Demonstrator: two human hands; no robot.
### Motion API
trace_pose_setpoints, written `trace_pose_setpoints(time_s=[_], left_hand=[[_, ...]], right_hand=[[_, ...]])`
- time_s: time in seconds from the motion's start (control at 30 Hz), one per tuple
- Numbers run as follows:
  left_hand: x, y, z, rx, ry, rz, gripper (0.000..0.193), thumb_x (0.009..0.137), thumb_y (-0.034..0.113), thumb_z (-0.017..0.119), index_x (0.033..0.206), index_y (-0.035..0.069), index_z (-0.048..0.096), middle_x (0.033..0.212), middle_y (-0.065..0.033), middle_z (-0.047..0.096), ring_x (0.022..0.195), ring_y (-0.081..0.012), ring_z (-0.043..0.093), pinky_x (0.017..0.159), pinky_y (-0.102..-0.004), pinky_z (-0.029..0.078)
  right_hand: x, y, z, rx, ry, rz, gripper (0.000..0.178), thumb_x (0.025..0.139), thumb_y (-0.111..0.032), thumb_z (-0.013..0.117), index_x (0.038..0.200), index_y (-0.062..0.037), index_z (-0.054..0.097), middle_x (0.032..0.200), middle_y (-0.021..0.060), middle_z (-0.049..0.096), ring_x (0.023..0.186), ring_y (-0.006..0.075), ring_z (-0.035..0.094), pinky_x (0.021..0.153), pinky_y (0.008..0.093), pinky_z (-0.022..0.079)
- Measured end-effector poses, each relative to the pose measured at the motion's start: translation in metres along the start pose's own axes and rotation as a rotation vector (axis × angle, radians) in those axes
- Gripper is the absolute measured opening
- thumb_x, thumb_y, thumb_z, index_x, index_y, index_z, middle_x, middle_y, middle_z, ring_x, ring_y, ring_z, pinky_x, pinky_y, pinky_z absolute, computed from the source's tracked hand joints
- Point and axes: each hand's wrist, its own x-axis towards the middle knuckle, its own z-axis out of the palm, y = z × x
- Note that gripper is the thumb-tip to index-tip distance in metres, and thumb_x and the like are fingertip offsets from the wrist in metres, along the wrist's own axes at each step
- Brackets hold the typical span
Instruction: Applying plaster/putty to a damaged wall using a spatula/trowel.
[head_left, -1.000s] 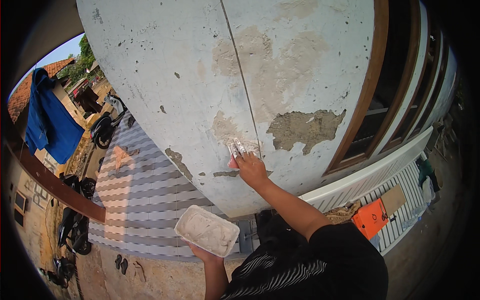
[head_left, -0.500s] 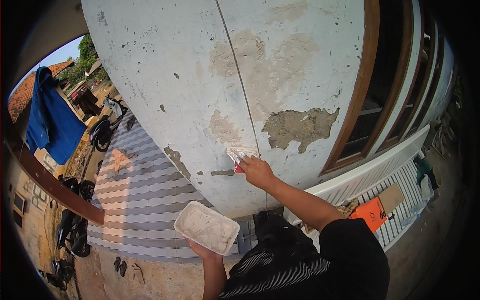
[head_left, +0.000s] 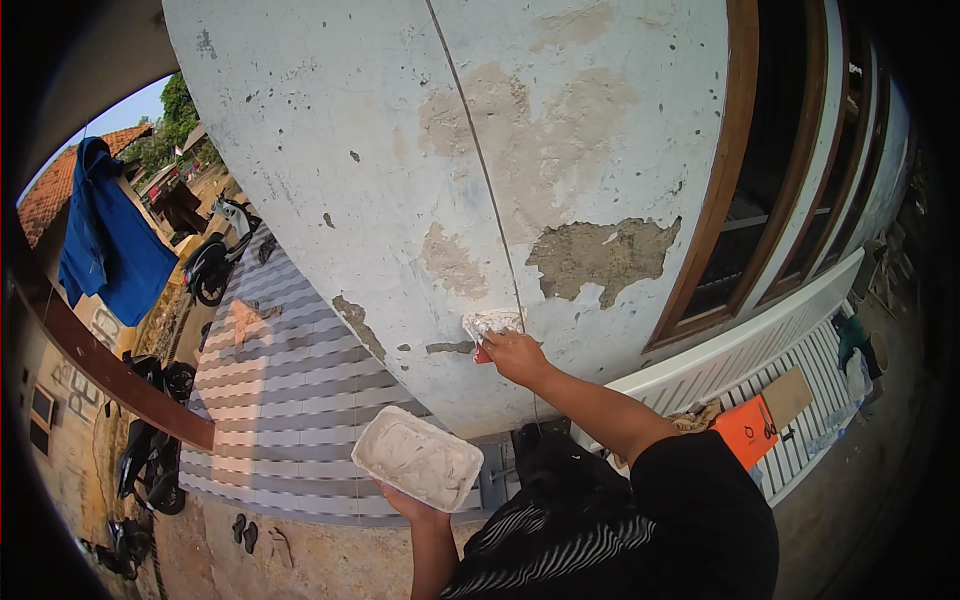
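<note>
Against the pale, peeling wall (head_left: 360, 90) my right hand (head_left: 512, 357) grips a putty knife (head_left: 490, 325) with a red handle part and a wide blade smeared with white filler. The blade lies at the wall just below a beige filled patch (head_left: 452, 262), beside a thin dark cord (head_left: 487, 180) running down the wall. Lower left, my left hand (head_left: 408, 503) holds up a white rectangular tub (head_left: 470, 490) from beneath; its fingers are mostly hidden under it. Creamy putty (head_left: 415, 455) fills the tub. Bare grey-brown plaster (head_left: 600, 260) shows right of the cord.
Brown-framed windows (head_left: 740, 200) line the wall at right, above a white slatted bench (head_left: 805, 440) with an orange bag (head_left: 745, 432) on it. Striped tiles (head_left: 290, 400) cover the porch floor at left. Beyond stand motorbikes (head_left: 210, 265), and a blue cloth (head_left: 115, 240) hangs nearby.
My right hand and the putty knife have shifted slightly down and right along the wall. The tub stays in my left hand, nearly where it was.
</note>
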Motion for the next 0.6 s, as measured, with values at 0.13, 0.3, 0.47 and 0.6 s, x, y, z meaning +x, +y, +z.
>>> trace_pose_setpoints(time_s=[0.13,0.3,0.47,0.6], left_hand=[[-0.005,0.002,-0.005,-0.026,-0.007,0.029,0.069,0.096,0.065,0.035,0.145,0.018,0.042,0.142,-0.0088,0.05,0.125,-0.0372,0.052,0.101,-0.0587,0.045],[-0.004,-0.001,-0.004,-0.002,0.017,0.016,0.069,0.095,0.065,0.035,0.146,0.018,0.041,0.142,-0.0088,0.049,0.125,-0.0372,0.053,0.101,-0.059,0.045],[0.001,-0.003,-0.004,0.002,-0.014,0.019,0.069,0.096,0.064,0.035,0.145,0.018,0.041,0.143,-0.0088,0.049,0.124,-0.0371,0.053,0.1,-0.0587,0.046],[0.005,-0.003,0.002,-0.007,0.009,0.04,0.068,0.096,0.064,0.035,0.145,0.018,0.042,0.142,-0.0087,0.05,0.124,-0.0367,0.053,0.101,-0.0581,0.046]], right_hand=[[0.002,-0.018,-0.031,0.122,0.076,0.022,0.019,0.079,-0.006,0.063,0.097,-0.0045,0.069,0.097,0.0086,0.062,0.086,0.0302,0.065,0.071,0.0417,0.055],[0.048,-0.022,-0.067,0.735,0.433,0.2,0.029,0.076,0.005,0.061,0.105,0.0016,0.063,0.1,0.019,0.062,0.086,0.0325,0.063,0.075,0.0363,0.051],[0.097,-0.026,-0.075,0.843,0.461,0.228,0.04,0.08,-0.005,0.066,0.117,0.0058,0.056,0.103,0.0246,0.061,0.093,0.0419,0.061,0.083,0.0415,0.05],[0.112,-0.031,-0.087,0.644,0.42,0.343,0.028,0.083,-0.006,0.065,0.108,0.0029,0.056,0.095,0.0212,0.06,0.088,0.0405,0.062,0.077,0.0449,0.051]])
